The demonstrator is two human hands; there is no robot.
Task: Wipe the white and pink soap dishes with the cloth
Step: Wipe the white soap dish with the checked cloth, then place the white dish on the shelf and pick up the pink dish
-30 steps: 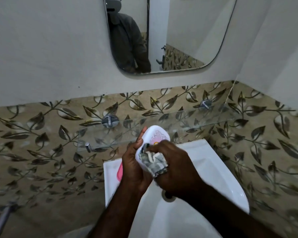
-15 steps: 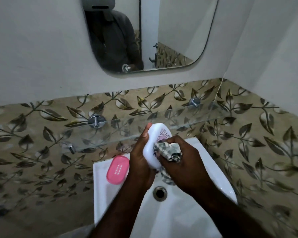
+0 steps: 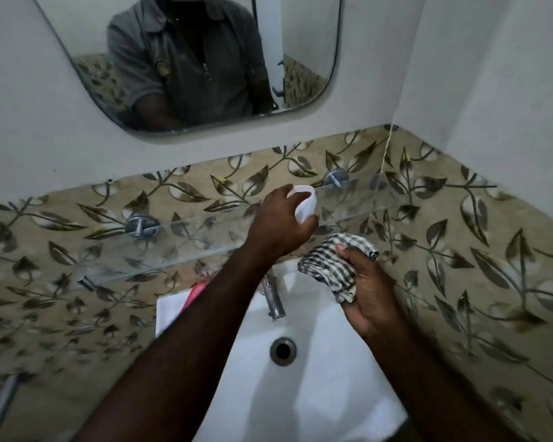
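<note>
My left hand (image 3: 278, 224) grips the white soap dish (image 3: 305, 204) and holds it at the glass shelf (image 3: 205, 237) above the sink; my fingers cover most of the dish. Lower and to the right, my right hand (image 3: 369, 295) is closed on the bunched checked cloth (image 3: 331, 266), apart from the dish. The pink soap dish (image 3: 196, 293) lies on the sink's back left corner, mostly hidden behind my left forearm.
A white sink (image 3: 316, 393) with a drain (image 3: 282, 350) and a metal tap (image 3: 273, 301) sits below my arms. A mirror (image 3: 189, 59) hangs on the wall above, showing a person's grey shirt. Leaf-patterned tiles surround the sink. A metal pipe (image 3: 0, 403) shows at the lower left.
The cloth has come off the white dish. My left hand has lifted the dish up and back to the glass shelf, while my right hand has drawn away to the right with the cloth.
</note>
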